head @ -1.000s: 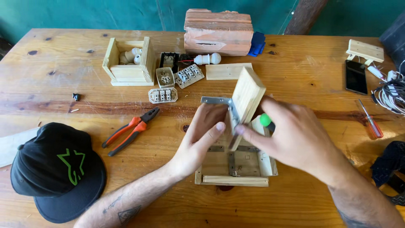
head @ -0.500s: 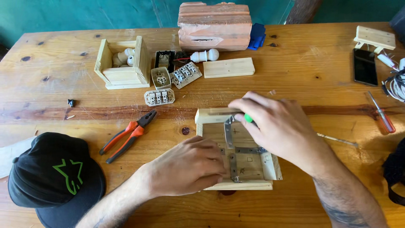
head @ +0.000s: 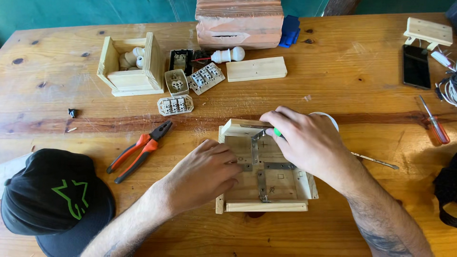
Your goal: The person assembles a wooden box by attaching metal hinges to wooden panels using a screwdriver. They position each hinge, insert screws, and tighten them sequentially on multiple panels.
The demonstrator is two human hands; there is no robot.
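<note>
A shallow wooden box with metal corner brackets screwed inside lies near the table's front edge. My left hand rests on its left wall, fingers curled, pressing the box down. My right hand is closed around a tool with a green handle, its tip at the bracket near the box's far wall. Most of that tool is hidden under my fingers.
Orange-handled pliers lie left of the box, a black cap at the front left. Behind stand an open wooden box with bulbs, electrical sockets, a wood block, a brick. A phone and red screwdriver lie right.
The wooden piece I held tilted up a second ago now lies flat in the box. My left hand slid down to the left wall and my right hand lowered the tool to the bracket.
</note>
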